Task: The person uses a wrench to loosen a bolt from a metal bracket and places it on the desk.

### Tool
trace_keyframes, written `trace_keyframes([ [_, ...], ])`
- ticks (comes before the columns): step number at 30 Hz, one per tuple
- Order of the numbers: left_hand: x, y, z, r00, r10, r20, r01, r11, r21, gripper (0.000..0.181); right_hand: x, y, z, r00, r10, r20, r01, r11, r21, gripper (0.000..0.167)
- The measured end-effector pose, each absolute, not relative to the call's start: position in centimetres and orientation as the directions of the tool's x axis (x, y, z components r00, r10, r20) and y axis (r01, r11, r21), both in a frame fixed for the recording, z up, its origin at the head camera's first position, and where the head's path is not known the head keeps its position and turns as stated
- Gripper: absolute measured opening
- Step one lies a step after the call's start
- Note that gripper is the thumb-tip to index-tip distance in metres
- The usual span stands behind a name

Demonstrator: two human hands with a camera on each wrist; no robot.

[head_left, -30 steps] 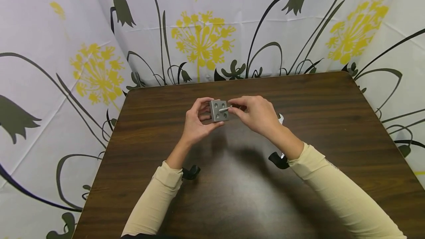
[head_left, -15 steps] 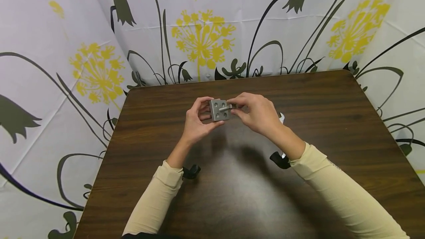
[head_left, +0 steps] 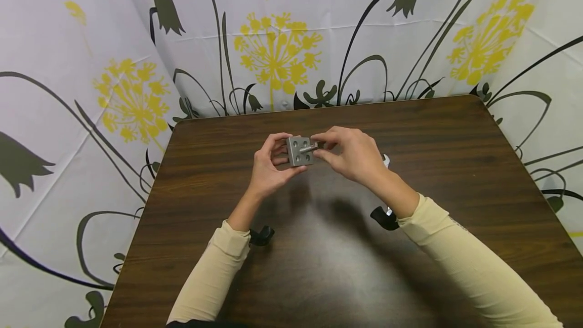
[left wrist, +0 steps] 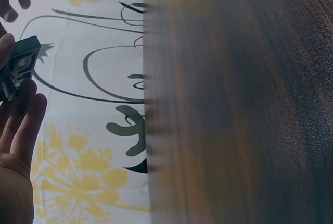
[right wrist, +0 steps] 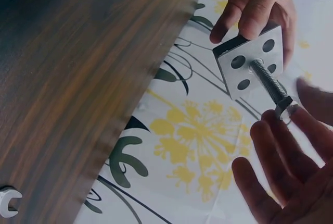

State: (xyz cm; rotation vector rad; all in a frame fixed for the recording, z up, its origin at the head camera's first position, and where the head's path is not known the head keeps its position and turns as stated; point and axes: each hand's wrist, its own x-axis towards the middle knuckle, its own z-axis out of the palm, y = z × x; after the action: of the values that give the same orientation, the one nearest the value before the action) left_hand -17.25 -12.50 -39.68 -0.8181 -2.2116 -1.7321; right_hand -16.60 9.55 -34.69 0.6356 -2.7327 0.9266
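Note:
My left hand [head_left: 268, 171] grips a square grey metal block [head_left: 293, 158] by its edges, raised above the table. Several round holes pit the face turned toward my right hand. From the middle of that face a threaded bolt [right wrist: 268, 82] sticks out, with a hex piece [right wrist: 283, 106] at its outer end; head or nut, I cannot tell. The fingers of my right hand [head_left: 357, 158] are curled at this hex end, fingertips touching it. In the right wrist view the thumb is blurred. Some thread [left wrist: 8, 86] also shows beside the block in the left wrist view.
A silver open-ended wrench [head_left: 386, 160] lies on the brown wood-grain table [head_left: 218, 166], partly hidden behind my right forearm. Black wrist pieces [head_left: 261, 236] show beside both sleeves. A white flower-patterned curtain [head_left: 319, 54] hangs behind the table's far edge.
My right fingers have shifted slightly around the bolt's outer end, which shows more now than a second ago. The left hand and the block stay nearly where they were.

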Motion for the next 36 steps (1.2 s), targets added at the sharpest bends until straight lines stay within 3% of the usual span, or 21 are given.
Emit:
trace_keyframes([
  [7, -17.25, -12.41, -39.35, -0.818, 0.292, 0.495, 0.55, 0.147, 0.822, 0.068, -16.59, 9.52, -34.44, -0.923, -0.262, 0.281, -0.379, 0.735, -0.562, 0.028],
  [11, -17.22, -12.34, -39.35, -0.828, 0.293, 0.479, 0.534, 0.147, 0.832, 0.068, -16.57, 9.77, -34.38, -0.897, -0.327, 0.298, -0.441, 0.714, -0.544, 0.022],
  [14, -17.17, -12.3, -39.43, -0.833, 0.295, 0.468, 0.523, 0.146, 0.84, 0.069, -16.49, 9.88, -34.34, -0.88, -0.356, 0.313, -0.473, 0.699, -0.536, 0.028],
  [21, -17.04, -12.15, -39.56, -0.832, 0.289, 0.474, 0.528, 0.148, 0.836, 0.068, -16.38, 9.78, -34.34, -0.923, -0.277, 0.268, -0.384, 0.728, -0.568, 0.029],
  [24, -17.04, -12.21, -39.56, -0.834, 0.289, 0.469, 0.523, 0.145, 0.84, 0.069, -16.42, 9.83, -34.34, -0.912, -0.311, 0.267, -0.409, 0.721, -0.559, 0.023],
  [28, -17.07, -12.33, -39.57, -0.836, 0.289, 0.466, 0.519, 0.145, 0.842, 0.069, -16.45, 9.93, -34.41, -0.884, -0.358, 0.301, -0.467, 0.697, -0.544, 0.027],
  [36, -17.04, -12.48, -39.53, -0.831, 0.286, 0.476, 0.53, 0.149, 0.835, 0.069, -16.51, 9.65, -34.37, -0.924, -0.273, 0.269, -0.381, 0.717, -0.583, 0.027],
])
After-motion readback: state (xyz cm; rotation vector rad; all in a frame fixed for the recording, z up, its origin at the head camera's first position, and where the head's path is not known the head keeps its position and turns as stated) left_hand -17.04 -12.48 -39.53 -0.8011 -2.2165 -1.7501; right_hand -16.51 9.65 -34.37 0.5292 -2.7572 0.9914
